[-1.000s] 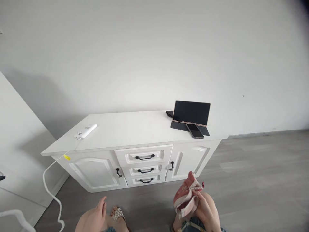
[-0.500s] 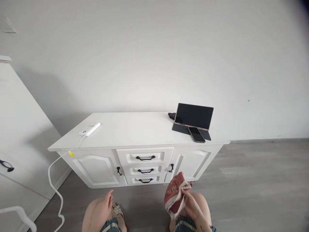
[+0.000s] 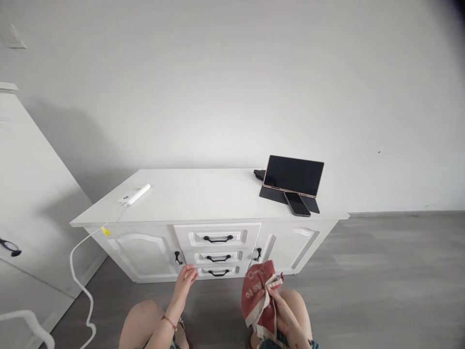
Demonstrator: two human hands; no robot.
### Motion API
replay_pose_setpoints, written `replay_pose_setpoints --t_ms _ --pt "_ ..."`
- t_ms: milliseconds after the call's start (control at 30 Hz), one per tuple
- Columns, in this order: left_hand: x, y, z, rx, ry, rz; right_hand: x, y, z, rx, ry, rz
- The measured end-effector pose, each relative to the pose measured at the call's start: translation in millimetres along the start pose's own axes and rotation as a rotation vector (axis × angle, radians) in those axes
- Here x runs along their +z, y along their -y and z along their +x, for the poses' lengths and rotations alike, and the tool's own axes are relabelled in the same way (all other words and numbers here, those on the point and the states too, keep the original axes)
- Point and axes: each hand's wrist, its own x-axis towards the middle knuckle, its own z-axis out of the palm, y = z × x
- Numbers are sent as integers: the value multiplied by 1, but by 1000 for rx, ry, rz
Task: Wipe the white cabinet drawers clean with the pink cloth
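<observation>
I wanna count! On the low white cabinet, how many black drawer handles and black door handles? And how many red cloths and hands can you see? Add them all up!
Drawer handles: 3
Door handles: 2
Red cloth: 1
Hands, left hand and right hand: 2
Total: 8

blurred lettering (image 3: 253,291) on red cloth (image 3: 258,299), dark bundle (image 3: 259,174), perhaps fabric, part-hidden behind tablet (image 3: 294,174)

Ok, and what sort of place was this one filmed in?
Probably a room in a home, though which room I can't tell: a white sideboard with panelled doors and drawers stands against a plain wall, on grey wood-look flooring, near a taller white cabinet.
</observation>
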Motion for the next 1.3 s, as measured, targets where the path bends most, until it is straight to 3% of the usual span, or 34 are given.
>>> replay_pose_setpoints --t_ms 100,167,267,367,667,1000,1300 --pt "49 -26 11 -190 89 -327 -7 -4 2 101 30 -33" --pt "75 -43 21 -304 70 -395 -13 -9 6 93 26 -38" --pt "102 -59 37 -332 83 -405 -18 -13 11 51 14 -42" --pt "114 -61 48 -327 86 -407 -16 -13 14 34 10 -62" --pt "104 -50 50 -279 150 -431 1 -8 12 -21 -49 -261" --pt "97 -33 32 -242 147 -467 -8 -17 30 -94 -136 -518" --pt "86 -19 6 -242 138 -479 15 -2 -1 -276 -74 -760"
